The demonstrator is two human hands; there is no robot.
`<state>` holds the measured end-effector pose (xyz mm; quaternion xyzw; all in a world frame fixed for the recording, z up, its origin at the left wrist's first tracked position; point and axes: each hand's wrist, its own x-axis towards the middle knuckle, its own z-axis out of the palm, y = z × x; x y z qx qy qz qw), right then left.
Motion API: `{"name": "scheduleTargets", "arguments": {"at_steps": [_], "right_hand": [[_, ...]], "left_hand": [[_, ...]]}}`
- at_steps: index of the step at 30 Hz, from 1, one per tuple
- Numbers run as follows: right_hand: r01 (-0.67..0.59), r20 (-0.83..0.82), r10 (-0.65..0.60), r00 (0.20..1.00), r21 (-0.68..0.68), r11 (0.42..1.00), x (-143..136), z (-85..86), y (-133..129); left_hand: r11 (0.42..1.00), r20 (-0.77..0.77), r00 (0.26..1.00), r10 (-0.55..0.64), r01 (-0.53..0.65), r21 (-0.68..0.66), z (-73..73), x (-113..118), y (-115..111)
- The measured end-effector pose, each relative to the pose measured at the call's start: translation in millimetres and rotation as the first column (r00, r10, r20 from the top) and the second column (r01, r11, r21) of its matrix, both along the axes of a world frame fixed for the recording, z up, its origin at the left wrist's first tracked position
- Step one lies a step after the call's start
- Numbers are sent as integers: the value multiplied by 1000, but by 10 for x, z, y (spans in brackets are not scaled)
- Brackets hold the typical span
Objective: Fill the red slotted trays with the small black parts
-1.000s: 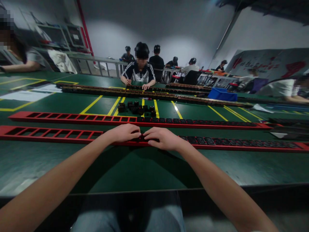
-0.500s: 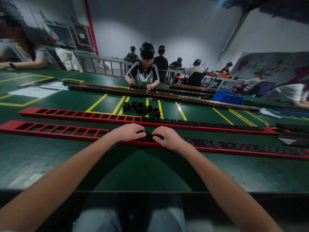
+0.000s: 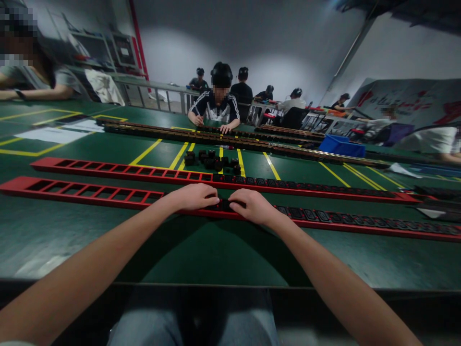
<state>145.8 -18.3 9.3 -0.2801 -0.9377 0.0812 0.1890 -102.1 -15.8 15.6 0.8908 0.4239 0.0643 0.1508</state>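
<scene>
Two long red slotted strips lie side by side on the green table. Over the nearer red strip (image 3: 90, 192), my left hand (image 3: 196, 196) and my right hand (image 3: 252, 204) face each other with curled fingers. A small black block (image 3: 225, 205) sits in the strip between them. The fingertips of both hands close on it from its two sides, partly hiding it. Black blocks (image 3: 308, 214) fill the nearer strip's slots to the right of my hands; open slots show to the left. The farther red strip (image 3: 108, 168) has black blocks in its right part too.
Loose black blocks (image 3: 212, 160) lie in a group beyond the strips. Farther back are long dark rails (image 3: 173, 133), a blue bin (image 3: 342, 145) and white papers (image 3: 54, 134). A co-worker (image 3: 216, 103) sits across the table, and another person (image 3: 39, 79) sits at left.
The view shifts slightly. My hands stay at the same block in the nearer strip, with hardly any movement of the fingers.
</scene>
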Motion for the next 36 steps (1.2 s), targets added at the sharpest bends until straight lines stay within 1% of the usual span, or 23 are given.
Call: {"name": "scheduleTargets", "arguments": {"at_steps": [13,30,36], "right_hand": [[0,3,0,1000,8,1000,3,-2,-3],[3,8,-3,1000,1,1000,-3,7,-6],[-1,-2,1,1000,-10,1000,0,-6,9]], "left_hand": [[1000,12,1000,7,-7,-15,-11,-3,9],[1000,-12,1000,-6,6,0,-28,-10,18],[1000,16,1000,3,-3,6,-34,-3,17]]}}
